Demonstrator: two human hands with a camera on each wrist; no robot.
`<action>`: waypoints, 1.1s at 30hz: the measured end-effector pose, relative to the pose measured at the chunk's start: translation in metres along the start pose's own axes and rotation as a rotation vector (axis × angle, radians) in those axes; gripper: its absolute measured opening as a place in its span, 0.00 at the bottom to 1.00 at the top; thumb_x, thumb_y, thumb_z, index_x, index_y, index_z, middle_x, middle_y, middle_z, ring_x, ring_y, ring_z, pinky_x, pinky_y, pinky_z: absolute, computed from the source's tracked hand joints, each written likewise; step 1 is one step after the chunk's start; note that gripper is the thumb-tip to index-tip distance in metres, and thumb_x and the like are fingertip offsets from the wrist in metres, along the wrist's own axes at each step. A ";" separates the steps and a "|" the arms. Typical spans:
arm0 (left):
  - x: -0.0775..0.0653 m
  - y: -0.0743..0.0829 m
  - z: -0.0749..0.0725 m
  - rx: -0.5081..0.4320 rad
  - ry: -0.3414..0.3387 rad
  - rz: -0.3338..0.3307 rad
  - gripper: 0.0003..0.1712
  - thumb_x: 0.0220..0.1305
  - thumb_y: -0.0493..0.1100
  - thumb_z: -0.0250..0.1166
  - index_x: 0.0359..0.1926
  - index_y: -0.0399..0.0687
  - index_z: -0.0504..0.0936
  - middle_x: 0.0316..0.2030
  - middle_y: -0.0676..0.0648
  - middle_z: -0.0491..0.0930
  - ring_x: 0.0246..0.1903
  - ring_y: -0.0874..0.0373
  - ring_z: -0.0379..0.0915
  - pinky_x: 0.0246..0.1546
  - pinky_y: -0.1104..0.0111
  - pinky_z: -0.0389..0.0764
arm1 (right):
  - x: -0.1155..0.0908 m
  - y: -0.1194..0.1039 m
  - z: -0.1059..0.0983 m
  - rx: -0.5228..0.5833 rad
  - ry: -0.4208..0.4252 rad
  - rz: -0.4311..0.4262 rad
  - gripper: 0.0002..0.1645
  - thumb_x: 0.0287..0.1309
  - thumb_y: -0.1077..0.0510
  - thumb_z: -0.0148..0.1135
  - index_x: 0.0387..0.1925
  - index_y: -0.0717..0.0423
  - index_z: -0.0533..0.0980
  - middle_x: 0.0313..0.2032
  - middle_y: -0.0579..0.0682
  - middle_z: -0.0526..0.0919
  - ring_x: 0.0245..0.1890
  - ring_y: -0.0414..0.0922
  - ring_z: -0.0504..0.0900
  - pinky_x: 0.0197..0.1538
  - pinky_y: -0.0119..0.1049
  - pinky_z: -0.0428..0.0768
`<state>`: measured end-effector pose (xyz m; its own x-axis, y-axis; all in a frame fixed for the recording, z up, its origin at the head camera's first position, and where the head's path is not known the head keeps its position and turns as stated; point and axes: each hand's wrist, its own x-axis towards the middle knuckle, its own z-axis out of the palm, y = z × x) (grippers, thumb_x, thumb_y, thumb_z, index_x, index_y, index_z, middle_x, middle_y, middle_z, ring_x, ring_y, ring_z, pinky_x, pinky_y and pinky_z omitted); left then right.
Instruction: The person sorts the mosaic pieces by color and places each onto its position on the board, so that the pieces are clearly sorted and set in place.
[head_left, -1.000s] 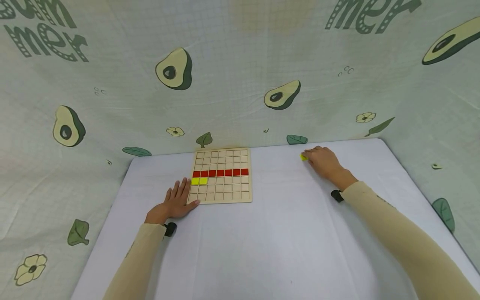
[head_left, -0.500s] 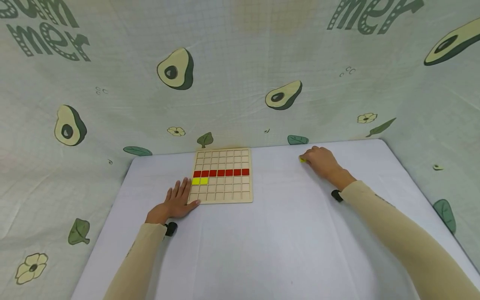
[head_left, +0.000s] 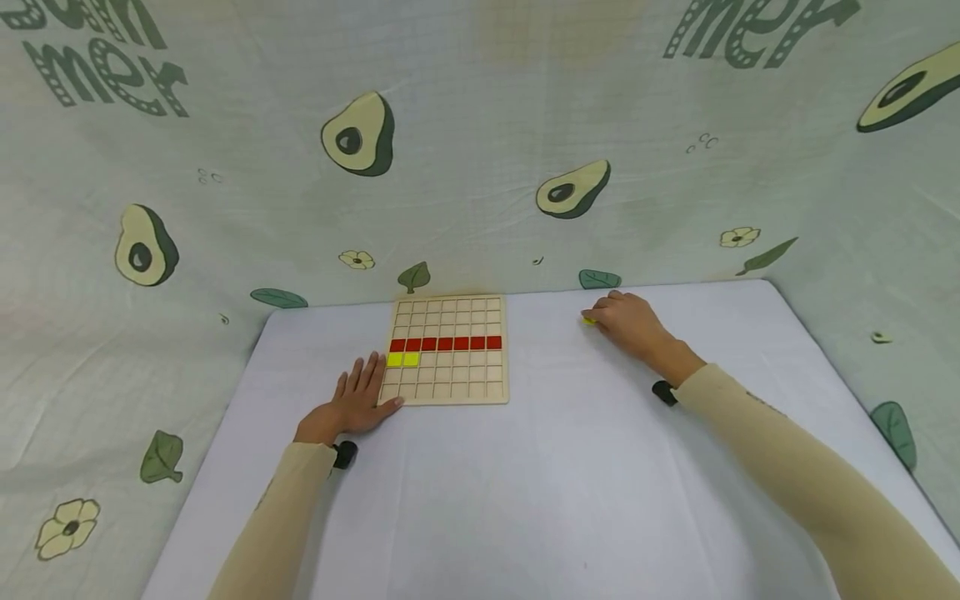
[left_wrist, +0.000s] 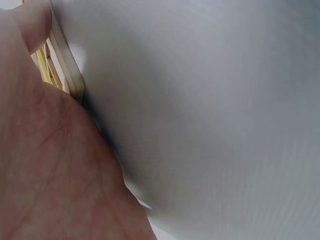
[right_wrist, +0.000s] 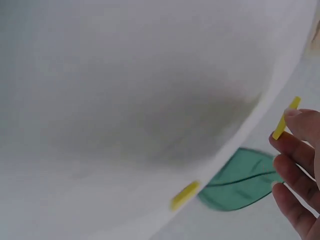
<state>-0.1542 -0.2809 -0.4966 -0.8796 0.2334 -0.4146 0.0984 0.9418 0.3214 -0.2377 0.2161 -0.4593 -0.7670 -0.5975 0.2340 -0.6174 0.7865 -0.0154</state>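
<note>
A wooden grid board point(head_left: 450, 390) lies on the table's far left half. Several red tiles point(head_left: 445, 343) fill one of its rows. Two yellow tiles point(head_left: 402, 359) sit in the row below, at the left end. My left hand point(head_left: 354, 403) rests flat by the board's left edge, fingers straight, thumb over the near left corner; its palm point(left_wrist: 55, 165) fills part of the left wrist view. To the right of the board, my right hand point(head_left: 628, 323) pinches a yellow tile point(right_wrist: 286, 118) between thumb and finger. A second yellow tile point(right_wrist: 185, 195) lies on the table.
A white cloth covers the table point(head_left: 525, 492). Behind and at both sides hangs a curtain point(head_left: 465, 167) printed with avocados and leaves. Dark wrist cameras are strapped on the left wrist point(head_left: 345, 455) and the right wrist point(head_left: 664, 392).
My right hand has picked up the yellow tile and shifted a little left with it. The left hand stays at the board's edge. The head view has shifted slightly.
</note>
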 end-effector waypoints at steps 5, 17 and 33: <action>0.001 0.000 -0.002 0.006 -0.007 0.000 0.58 0.78 0.64 0.53 0.84 0.34 0.31 0.84 0.32 0.26 0.82 0.31 0.18 0.77 0.36 0.25 | 0.015 -0.032 -0.008 0.052 0.071 -0.053 0.16 0.59 0.68 0.76 0.50 0.59 0.89 0.43 0.56 0.91 0.47 0.56 0.87 0.49 0.49 0.86; 0.002 0.001 -0.003 0.012 -0.019 -0.016 0.58 0.78 0.65 0.52 0.84 0.36 0.30 0.84 0.33 0.25 0.82 0.32 0.18 0.78 0.37 0.24 | 0.052 -0.110 -0.002 0.115 0.077 -0.150 0.16 0.62 0.64 0.76 0.52 0.54 0.89 0.45 0.51 0.92 0.47 0.50 0.86 0.51 0.41 0.85; -0.005 0.008 -0.008 0.003 -0.017 -0.015 0.59 0.77 0.67 0.52 0.84 0.35 0.32 0.84 0.33 0.27 0.82 0.32 0.19 0.78 0.38 0.24 | 0.091 -0.179 0.010 0.120 0.083 -0.253 0.12 0.67 0.61 0.73 0.50 0.48 0.89 0.44 0.47 0.91 0.47 0.46 0.85 0.49 0.37 0.84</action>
<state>-0.1523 -0.2763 -0.4851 -0.8729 0.2235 -0.4338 0.0870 0.9459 0.3125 -0.1984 0.0190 -0.4450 -0.5720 -0.7536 0.3239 -0.8074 0.5870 -0.0600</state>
